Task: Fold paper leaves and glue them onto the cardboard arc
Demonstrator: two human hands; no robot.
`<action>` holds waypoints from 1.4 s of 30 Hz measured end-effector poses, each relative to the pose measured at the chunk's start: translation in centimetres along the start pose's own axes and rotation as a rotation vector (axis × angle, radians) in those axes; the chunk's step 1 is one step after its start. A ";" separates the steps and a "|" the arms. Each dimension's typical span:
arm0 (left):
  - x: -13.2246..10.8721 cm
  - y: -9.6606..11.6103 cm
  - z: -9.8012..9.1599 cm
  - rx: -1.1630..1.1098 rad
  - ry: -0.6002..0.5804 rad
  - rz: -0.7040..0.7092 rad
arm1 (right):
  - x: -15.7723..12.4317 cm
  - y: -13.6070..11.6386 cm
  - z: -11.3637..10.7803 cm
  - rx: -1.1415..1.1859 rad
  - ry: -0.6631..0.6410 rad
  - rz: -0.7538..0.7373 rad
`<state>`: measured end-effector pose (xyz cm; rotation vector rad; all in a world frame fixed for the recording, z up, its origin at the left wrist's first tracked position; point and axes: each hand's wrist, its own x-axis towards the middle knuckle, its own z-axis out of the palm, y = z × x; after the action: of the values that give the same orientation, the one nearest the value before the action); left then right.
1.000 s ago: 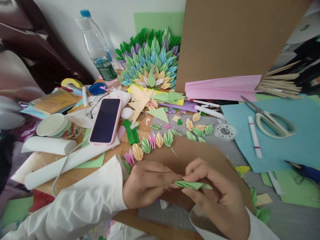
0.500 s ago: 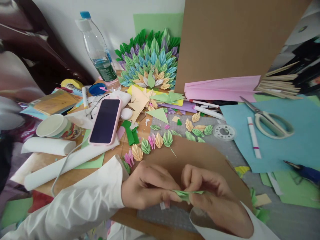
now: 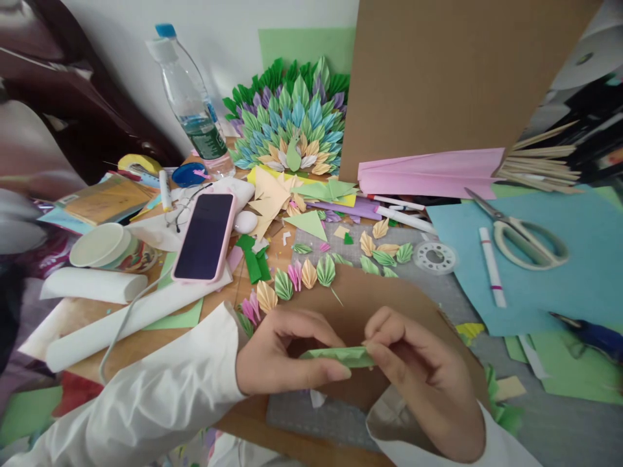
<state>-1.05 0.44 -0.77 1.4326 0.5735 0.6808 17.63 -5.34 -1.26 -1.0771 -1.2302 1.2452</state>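
Note:
Between my two hands is a narrow strip of pleated green paper (image 3: 335,355). My left hand (image 3: 287,353) pinches it between thumb and fingers, covering part of its left side. The right end is gripped by the thumb and fingertips of my right hand (image 3: 418,373). Both hands are above a rounded brown cardboard piece (image 3: 374,292). Along its upper left edge runs a row of pleated paper leaves, among them a green leaf (image 3: 326,270), an orange leaf (image 3: 308,274) and a pink leaf (image 3: 294,275).
A phone (image 3: 204,237) and a paper cup (image 3: 104,246) are at left. Scissors (image 3: 528,243) and a marker (image 3: 493,267) rest on blue paper (image 3: 584,285); a blue-handled tool (image 3: 588,334) lies at right. Behind stand bottles (image 3: 197,117), a paper peacock (image 3: 294,152) and a cardboard panel (image 3: 452,78).
My hands have drawn slightly apart and up, my right hand's fingertips shifting to the strip's right end. More of the pleated green paper now shows between them.

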 end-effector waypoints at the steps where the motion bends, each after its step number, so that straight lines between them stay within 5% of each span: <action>1: 0.0 0.0 0.0 0.002 0.007 -0.017 | 0.0 -0.1 0.1 -0.037 0.016 -0.036; 5: -0.1 0.1 0.1 0.050 0.022 -0.005 | -0.1 -0.3 0.1 -0.067 0.036 -0.074; 16: -0.2 0.5 0.1 0.108 -0.089 0.192 | 0.1 0.3 -0.7 0.170 -0.209 0.191; 27: -0.2 0.1 0.3 0.153 -0.026 0.162 | 0.2 -0.9 -0.3 -0.220 -0.079 -0.142; 36: -0.4 0.0 0.3 0.269 -0.005 0.238 | 0.0 -0.5 -0.4 -0.318 -0.162 -0.150; 42: -0.3 -0.3 0.5 0.197 -0.018 0.100 | 0.3 -0.5 -0.4 -0.433 -0.053 -0.263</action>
<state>-0.86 -0.11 -1.03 1.6585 0.5694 0.7049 18.00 -5.09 -0.79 -1.1443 -1.6730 0.8292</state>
